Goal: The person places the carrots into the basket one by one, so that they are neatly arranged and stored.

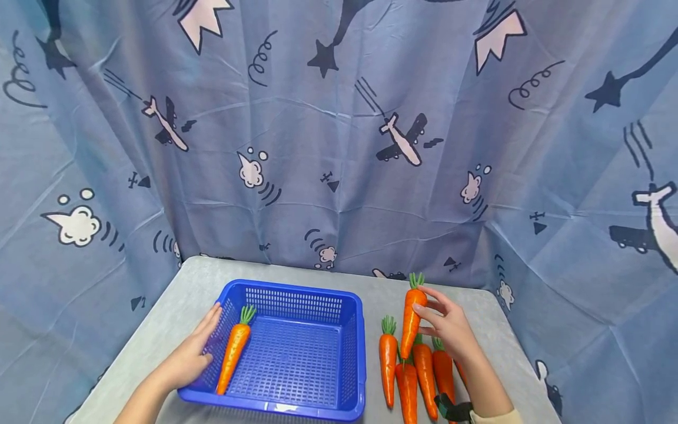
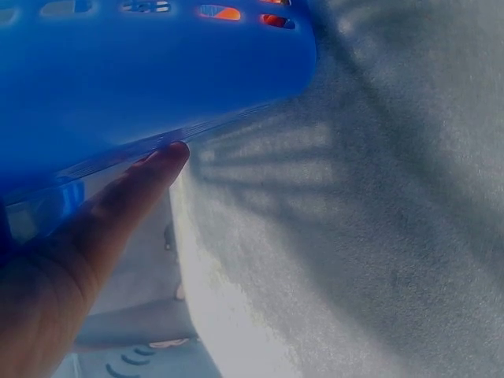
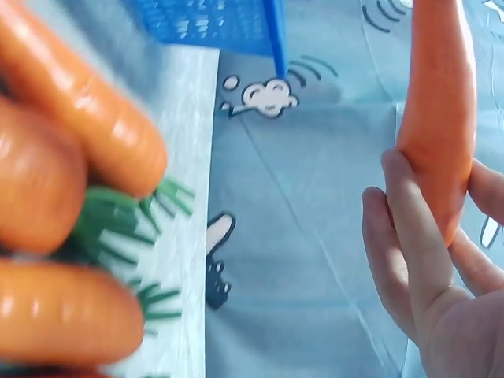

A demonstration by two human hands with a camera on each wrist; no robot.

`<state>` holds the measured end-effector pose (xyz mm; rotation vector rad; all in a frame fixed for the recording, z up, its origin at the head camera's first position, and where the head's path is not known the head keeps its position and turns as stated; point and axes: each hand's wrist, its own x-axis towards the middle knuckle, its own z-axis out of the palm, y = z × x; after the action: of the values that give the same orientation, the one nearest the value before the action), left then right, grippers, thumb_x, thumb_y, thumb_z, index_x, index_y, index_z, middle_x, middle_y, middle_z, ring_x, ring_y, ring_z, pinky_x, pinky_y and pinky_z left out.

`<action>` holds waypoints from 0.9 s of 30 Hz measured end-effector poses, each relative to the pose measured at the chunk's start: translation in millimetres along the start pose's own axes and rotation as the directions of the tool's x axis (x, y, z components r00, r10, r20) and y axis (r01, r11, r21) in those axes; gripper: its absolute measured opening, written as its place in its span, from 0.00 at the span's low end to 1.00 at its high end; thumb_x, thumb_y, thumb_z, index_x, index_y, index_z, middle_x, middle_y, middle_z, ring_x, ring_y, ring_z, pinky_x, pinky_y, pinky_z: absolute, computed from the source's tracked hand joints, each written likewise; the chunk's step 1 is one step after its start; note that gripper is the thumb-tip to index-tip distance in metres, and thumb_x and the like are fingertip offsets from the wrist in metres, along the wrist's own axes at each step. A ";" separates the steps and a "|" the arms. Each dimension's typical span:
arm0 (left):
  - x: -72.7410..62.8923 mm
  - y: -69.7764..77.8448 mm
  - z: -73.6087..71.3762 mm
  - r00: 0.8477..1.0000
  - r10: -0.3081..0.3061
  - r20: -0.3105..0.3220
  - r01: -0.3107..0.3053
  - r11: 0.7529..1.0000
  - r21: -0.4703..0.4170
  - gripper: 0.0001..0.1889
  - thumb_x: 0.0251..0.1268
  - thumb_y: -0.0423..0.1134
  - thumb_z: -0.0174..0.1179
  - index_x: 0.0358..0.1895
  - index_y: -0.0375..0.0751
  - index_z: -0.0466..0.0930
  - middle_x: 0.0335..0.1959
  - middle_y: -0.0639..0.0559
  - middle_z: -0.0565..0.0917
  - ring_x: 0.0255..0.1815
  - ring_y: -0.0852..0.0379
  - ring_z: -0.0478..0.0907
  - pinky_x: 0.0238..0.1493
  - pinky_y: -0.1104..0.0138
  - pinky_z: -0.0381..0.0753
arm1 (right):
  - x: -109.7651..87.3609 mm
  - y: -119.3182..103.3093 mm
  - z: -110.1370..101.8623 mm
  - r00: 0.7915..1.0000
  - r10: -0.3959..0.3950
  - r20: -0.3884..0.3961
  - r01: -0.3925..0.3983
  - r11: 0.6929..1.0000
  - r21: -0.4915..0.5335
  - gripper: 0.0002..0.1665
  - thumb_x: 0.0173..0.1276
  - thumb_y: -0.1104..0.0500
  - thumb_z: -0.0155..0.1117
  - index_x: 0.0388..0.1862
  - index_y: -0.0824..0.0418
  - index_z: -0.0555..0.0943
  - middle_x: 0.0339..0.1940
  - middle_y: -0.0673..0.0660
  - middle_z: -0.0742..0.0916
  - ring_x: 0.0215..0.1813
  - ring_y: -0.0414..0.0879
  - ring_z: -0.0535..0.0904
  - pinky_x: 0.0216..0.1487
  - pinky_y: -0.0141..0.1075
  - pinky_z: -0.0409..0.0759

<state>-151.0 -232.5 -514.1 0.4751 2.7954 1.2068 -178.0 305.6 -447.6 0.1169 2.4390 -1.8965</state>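
My left hand (image 1: 188,359) lies along the left side of a blue plastic basket (image 1: 296,408), its fingers straight against the rim. In the left wrist view, a fingertip (image 2: 177,153) touches the basket's edge. One orange carrot (image 1: 233,359) with a green top lies inside, along the left wall. To the right of the basket, my right hand (image 1: 450,327) holds another carrot (image 1: 412,318) upright, top up, between thumb and fingers. The right wrist view shows that carrot (image 3: 441,102) with fingers on both sides. Below it lies a group of several carrots (image 1: 424,362).
A pale grey table (image 1: 371,288) bears the basket and the carrots. The leftmost loose carrot (image 1: 388,359) lies nearest the basket's right wall. A blue patterned curtain (image 1: 296,218) hangs behind the table and on both sides. A dark band (image 1: 452,408) is on the right wrist.
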 end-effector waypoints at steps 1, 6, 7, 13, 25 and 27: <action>-0.2 0.1 -0.2 1.000 0.000 0.000 0.000 1.000 0.001 0.49 0.52 0.17 0.53 0.81 0.33 0.46 0.84 0.38 0.41 0.80 0.27 0.43 0.59 0.91 0.34 | 1.9 -1.6 3.8 1.000 -0.006 0.004 0.006 1.000 0.007 0.37 0.71 0.51 0.67 0.76 0.55 0.68 0.68 0.69 0.74 0.50 0.46 0.84 0.44 0.45 0.89; 0.0 0.4 -0.8 1.000 0.002 -0.007 -0.002 1.000 0.001 0.49 0.51 0.17 0.53 0.81 0.34 0.46 0.84 0.38 0.41 0.80 0.27 0.43 0.59 0.91 0.33 | 8.8 -8.7 22.3 0.999 -0.026 0.029 0.025 0.999 0.039 0.36 0.69 0.52 0.68 0.74 0.55 0.70 0.67 0.69 0.75 0.51 0.51 0.84 0.43 0.47 0.89; 0.1 0.3 -0.7 1.000 0.003 -0.007 -0.003 1.000 0.002 0.49 0.51 0.17 0.53 0.81 0.34 0.46 0.84 0.38 0.41 0.80 0.27 0.43 0.60 0.91 0.33 | 9.5 -10.4 25.7 0.999 -0.032 0.036 0.031 0.999 0.040 0.36 0.69 0.53 0.68 0.74 0.55 0.70 0.67 0.69 0.75 0.52 0.51 0.84 0.43 0.47 0.89; -0.6 -0.7 0.1 1.000 0.000 -0.003 0.000 1.000 0.011 0.49 0.52 0.17 0.53 0.81 0.34 0.46 0.84 0.38 0.41 0.80 0.27 0.44 0.59 0.91 0.33 | 12.4 -20.4 46.2 0.992 -0.084 0.089 0.079 0.995 0.055 0.36 0.70 0.54 0.68 0.74 0.56 0.69 0.67 0.70 0.75 0.54 0.55 0.84 0.45 0.48 0.88; -0.1 0.3 -0.4 1.000 -0.015 0.003 0.015 1.000 0.011 0.49 0.52 0.17 0.53 0.81 0.35 0.46 0.84 0.39 0.41 0.81 0.28 0.44 0.62 0.87 0.34 | 19.1 -28.9 81.8 0.980 -0.115 0.159 0.094 0.987 0.134 0.36 0.69 0.61 0.67 0.75 0.57 0.69 0.67 0.71 0.74 0.53 0.58 0.84 0.46 0.51 0.88; -0.4 0.2 -0.8 1.000 -0.023 0.006 0.023 1.000 0.016 0.49 0.53 0.18 0.53 0.81 0.35 0.46 0.84 0.39 0.41 0.81 0.29 0.44 0.69 0.80 0.36 | 20.0 -30.7 87.6 0.980 -0.113 0.164 0.090 0.986 0.141 0.36 0.68 0.61 0.67 0.74 0.57 0.70 0.67 0.70 0.74 0.54 0.59 0.84 0.45 0.51 0.88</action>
<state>-150.6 -233.0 -513.4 0.4453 2.7997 1.1771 -201.3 213.8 -441.3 -0.1635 2.2476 -2.0170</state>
